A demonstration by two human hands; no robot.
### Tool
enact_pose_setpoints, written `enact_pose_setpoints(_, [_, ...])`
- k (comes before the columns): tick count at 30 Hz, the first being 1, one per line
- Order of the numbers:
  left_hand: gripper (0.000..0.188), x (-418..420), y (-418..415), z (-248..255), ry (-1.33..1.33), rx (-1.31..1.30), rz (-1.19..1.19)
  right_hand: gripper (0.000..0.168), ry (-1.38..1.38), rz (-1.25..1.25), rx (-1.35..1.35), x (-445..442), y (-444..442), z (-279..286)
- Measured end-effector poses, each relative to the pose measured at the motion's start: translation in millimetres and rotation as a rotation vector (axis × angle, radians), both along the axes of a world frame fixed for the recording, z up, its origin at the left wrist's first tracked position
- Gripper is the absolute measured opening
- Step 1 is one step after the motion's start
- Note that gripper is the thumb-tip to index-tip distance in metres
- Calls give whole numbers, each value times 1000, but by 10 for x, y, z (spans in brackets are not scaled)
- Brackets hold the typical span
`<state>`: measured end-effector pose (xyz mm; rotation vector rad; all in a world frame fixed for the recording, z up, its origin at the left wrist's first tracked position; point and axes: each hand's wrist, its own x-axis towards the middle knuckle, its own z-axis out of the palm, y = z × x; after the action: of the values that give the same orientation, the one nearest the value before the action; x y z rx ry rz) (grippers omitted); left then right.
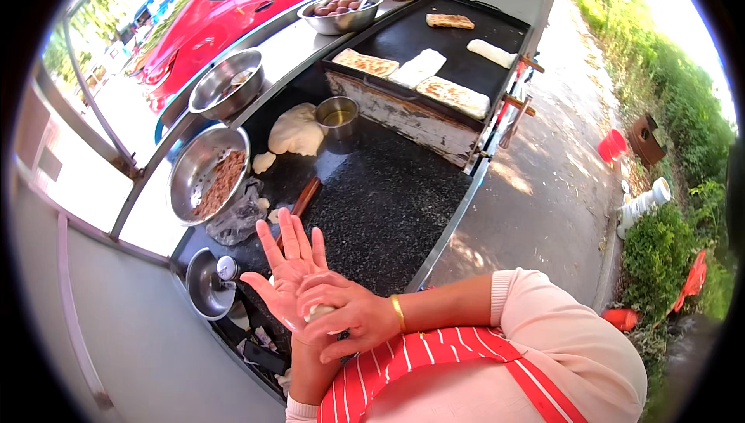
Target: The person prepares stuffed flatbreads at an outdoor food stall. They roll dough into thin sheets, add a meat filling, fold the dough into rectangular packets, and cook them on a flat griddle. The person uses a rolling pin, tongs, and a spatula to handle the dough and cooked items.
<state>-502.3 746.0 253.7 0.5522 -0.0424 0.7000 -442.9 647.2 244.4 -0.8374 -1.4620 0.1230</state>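
Observation:
My left hand (286, 278) is held palm up with its fingers spread, over the near end of the black stone worktop (384, 207). Across the heel of that palm lies my right hand (355, 309), its fingers curled on a small whitish lump (319, 311), apparently dough. My right fingers hide most of the lump. Just beyond my left fingertips rests a reddish-brown wooden rolling pin (306, 196), partly hidden by them. A large mound of dough (295, 129) sits farther up the worktop with a smaller dough piece (263, 162) beside it.
Flatbreads (454, 96) lie on a black griddle (401, 30) beyond a metal cup of oil (337, 117). Along the left stand a bowl of brown filling (221, 181), a crumpled plastic bag (236, 219), another steel bowl (228, 88) and a bowl of brown eggs (340, 12).

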Motion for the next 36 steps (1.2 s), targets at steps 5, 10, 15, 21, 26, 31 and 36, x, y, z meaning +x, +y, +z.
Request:
enact_pose_setpoints(5, [79, 195, -296, 104, 319, -155, 84, 30, -12, -429, 77, 485, 297, 140])
enact_pose_setpoints(10, [86, 51, -15, 58, -151, 144, -65, 21, -21, -135, 46, 59, -5, 107])
enact_pose_setpoints(15, [90, 24, -121, -115, 471, 581, 61, 27, -32, -326, 60, 457, 244, 185])
enact_pose_setpoints(21, [85, 37, -54, 36, -184, -327, -80, 28, -13, -92, 77, 60, 257, 251])
enact_pose_setpoints(26, [82, -34, 21, 28, -29, 52, -140, 37, -91, -344, -23, 339, 230, 19])
enact_pose_setpoints(31, [81, 135, -42, 26, -55, -4, -65, 41, -38, -196, -12, 184, 341, 107])
enact_pose_setpoints(36, [90, -93, -64, 14, 66, -134, 63, 35, -156, -284, -99, 293, 145, -113])
